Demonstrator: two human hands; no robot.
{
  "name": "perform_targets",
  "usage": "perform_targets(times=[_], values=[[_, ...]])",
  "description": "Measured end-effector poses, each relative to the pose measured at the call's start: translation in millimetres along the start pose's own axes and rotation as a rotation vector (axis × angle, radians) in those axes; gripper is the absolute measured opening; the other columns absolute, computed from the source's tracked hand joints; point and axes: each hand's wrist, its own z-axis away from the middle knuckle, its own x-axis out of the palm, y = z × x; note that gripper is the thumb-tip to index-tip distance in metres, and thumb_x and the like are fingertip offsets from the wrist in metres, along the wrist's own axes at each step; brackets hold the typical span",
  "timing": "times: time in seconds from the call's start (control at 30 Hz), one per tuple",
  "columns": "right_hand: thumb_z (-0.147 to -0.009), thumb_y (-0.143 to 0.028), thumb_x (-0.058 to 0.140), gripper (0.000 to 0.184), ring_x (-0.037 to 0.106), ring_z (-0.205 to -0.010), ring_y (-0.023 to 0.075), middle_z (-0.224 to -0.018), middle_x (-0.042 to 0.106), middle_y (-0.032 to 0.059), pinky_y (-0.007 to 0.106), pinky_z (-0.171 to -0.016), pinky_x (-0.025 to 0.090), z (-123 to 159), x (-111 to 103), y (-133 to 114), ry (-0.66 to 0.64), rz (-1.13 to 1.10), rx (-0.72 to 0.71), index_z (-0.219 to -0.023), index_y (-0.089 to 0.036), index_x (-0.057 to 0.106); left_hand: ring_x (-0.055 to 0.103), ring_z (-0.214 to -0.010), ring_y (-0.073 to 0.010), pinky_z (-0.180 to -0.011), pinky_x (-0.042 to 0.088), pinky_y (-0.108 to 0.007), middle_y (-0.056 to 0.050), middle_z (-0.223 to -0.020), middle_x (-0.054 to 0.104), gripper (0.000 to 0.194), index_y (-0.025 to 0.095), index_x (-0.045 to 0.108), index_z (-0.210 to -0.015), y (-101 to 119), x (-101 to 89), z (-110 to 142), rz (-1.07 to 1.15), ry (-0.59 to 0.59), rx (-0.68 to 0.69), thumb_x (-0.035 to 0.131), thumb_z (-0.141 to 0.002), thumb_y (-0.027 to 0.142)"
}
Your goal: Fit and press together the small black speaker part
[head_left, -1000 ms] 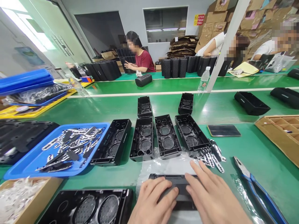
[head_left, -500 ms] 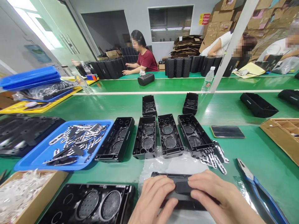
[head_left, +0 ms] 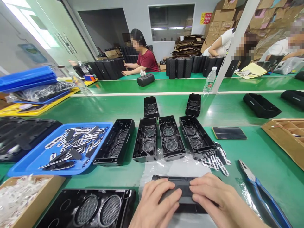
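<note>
At the near edge of the green bench (head_left: 261, 152), the left hand (head_left: 155, 205) and right hand (head_left: 220, 202) each grip a black speaker housing (head_left: 184, 195), fingers curled over its top

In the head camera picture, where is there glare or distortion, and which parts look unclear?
Head view: bright overexposure at the window upper left; soft sheen on the green table; wide-angle bending toward the edges, as on the slanted white post. The left hand and right hand on the black housing look sharp; the distant people's faces are blurred out.
</note>
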Motion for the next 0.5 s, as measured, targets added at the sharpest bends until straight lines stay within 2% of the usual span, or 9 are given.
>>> perform_targets(times=[0.33, 0.5], values=[[-0.097, -0.007, 0.064, 0.021, 0.072, -0.098, 0.0185, -0.11, 0.076, 0.0059, 0.028, -0.085, 0.064, -3.9, -1.4, 0.4, 0.031, 0.039, -0.06, -0.111, -0.02, 0.074, 0.059, -0.119, -0.0213, -0.101, 0.046, -0.036, -0.006, -0.119, 0.07, 0.032, 0.025, 0.069, -0.126, 3.0, 3.2, -0.5, -0.097, -0.023, 0.006, 0.047, -0.107, 0.012], [-0.103, -0.012, 0.057, 0.022, 0.072, -0.094, 0.0204, -0.107, 0.078, 0.0047, 0.033, -0.085, 0.066, -2.5, -1.7, -2.4, 0.062, 0.057, -0.127, -0.114, -0.021, 0.073, 0.059, -0.117, -0.0209, -0.101, 0.041, -0.034, -0.004, -0.116, 0.071, 0.029, 0.025, 0.072, -0.118, 4.0, 8.1, -0.1, -0.103, 0.032, 0.003, 0.046, -0.109, 0.017]])
